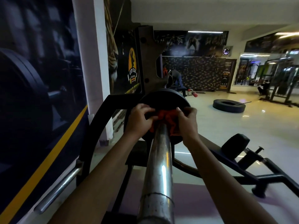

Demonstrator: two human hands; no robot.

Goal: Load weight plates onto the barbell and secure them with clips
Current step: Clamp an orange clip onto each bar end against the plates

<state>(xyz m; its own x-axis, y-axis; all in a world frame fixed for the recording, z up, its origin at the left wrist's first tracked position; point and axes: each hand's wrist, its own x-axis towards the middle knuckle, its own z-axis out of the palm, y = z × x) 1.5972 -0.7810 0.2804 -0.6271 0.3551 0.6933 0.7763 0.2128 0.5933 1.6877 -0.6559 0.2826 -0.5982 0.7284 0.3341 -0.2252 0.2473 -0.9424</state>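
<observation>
A thick chrome barbell sleeve [159, 167] runs away from me up the middle of the view. A black weight plate [163, 100] sits on it at the far end, with the rim of another plate behind it. An orange-red clip [163, 117] wraps the sleeve right against the plate. My left hand [137, 121] grips the clip's left side and my right hand [186, 122] grips its right side. My fingers hide much of the clip.
A black curved rack frame [97, 126] stands left of the plate, beside a wall poster [32, 94]. A bench with a black pad [235, 143] lies at right. A tyre [229, 105] rests on the pale floor, with machines and people further back.
</observation>
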